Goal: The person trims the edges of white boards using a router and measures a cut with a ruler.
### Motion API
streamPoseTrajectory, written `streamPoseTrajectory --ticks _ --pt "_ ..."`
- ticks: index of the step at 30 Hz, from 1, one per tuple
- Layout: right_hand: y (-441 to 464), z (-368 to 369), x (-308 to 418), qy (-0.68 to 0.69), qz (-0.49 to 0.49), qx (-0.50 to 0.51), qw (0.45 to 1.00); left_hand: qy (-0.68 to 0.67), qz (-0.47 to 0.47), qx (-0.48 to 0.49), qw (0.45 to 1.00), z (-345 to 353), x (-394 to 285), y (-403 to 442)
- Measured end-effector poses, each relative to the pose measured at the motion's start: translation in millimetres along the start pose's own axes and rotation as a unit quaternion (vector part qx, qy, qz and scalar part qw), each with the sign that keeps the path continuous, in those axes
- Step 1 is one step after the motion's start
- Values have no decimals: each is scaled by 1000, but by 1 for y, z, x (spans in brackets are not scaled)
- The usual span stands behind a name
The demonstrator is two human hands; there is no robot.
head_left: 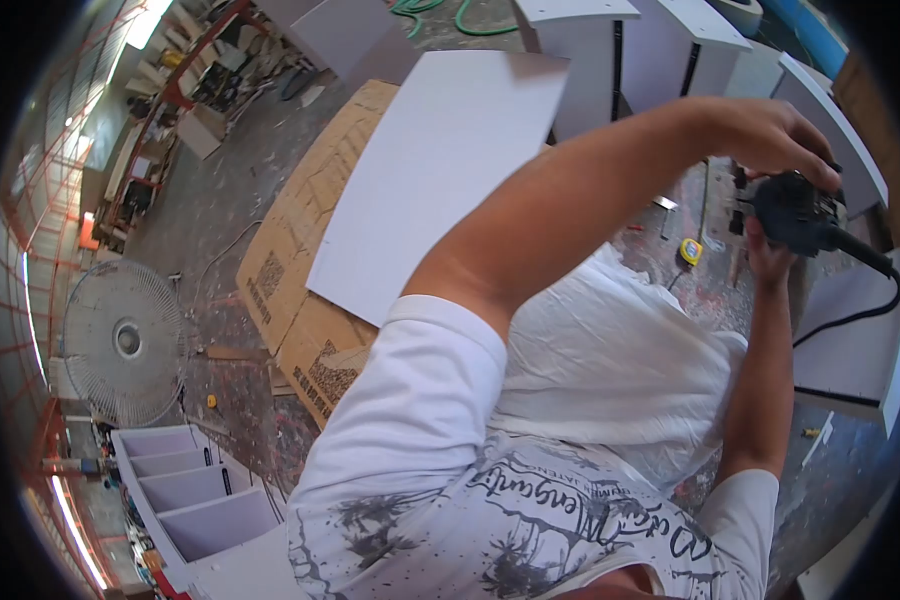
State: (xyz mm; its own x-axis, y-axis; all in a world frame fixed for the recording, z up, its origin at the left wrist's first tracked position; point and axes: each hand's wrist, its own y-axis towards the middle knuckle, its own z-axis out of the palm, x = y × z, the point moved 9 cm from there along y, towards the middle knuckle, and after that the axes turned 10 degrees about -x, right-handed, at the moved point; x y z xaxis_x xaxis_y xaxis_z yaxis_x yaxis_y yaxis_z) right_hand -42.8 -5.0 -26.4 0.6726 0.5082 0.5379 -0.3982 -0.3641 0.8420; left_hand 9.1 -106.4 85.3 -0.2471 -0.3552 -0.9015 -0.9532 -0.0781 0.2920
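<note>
My left hand point(770, 138) reaches across from the left, its fingers closed on the top of a black corded power tool point(795, 212). Under the tool, my right hand point(767, 258) grips its lower side, partly hidden by it. A black cable point(870, 257) runs from the tool and curves down to the right. Just beyond the hands stands a pale curved panel point(835, 125). A pale panel piece point(850, 330) with a black edge strip lies below the tool. The tool's working end is too small to make out.
A large white board point(450, 150) lies on flattened cardboard point(280, 250). White cabinet parts point(580, 75) stand behind. A yellow tape measure point(689, 251) is on the floor, left of my right hand. A fan point(127, 338) and a shelf unit point(195, 490) stand at left.
</note>
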Motion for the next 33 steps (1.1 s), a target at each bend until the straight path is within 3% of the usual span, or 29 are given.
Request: streamPoseTrajectory --ticks 3,7,8,11,12,15,16,19,24,25,29,33 --pt "11 24 24 101 16 49 994 -6 41 -24 999 -5 2 3" --pt "8 20 16 74 16 9 997 13 151 -118 981 -23 11 0" --pt "10 19 12 76 20 -6 997 2 101 -79 992 -30 23 -12" --pt "16 0 8 57 18 -56 997 321 214 -85 919 -89 58 -74" --pt "18 -6 7 46 16 -73 996 435 164 -19 885 -95 80 -107" --pt "22 -21 14 -9 0 -101 995 496 52 231 835 -108 153 -207" --pt "21 -25 14 -13 4 -108 994 469 28 264 842 -111 159 -238" --pt "19 -34 3 -18 27 -132 991 438 142 181 869 -120 133 -278" --pt "4 -58 -36 -21 72 -133 988 388 223 275 851 -70 124 -324" --pt "3 -62 -36 -41 65 -135 988 378 224 305 845 -56 121 -334" --pt "4 -53 -19 -71 32 -130 988 390 120 254 877 -45 130 -328" --pt "6 -50 -24 -72 18 -148 986 398 89 139 902 -51 119 -302"
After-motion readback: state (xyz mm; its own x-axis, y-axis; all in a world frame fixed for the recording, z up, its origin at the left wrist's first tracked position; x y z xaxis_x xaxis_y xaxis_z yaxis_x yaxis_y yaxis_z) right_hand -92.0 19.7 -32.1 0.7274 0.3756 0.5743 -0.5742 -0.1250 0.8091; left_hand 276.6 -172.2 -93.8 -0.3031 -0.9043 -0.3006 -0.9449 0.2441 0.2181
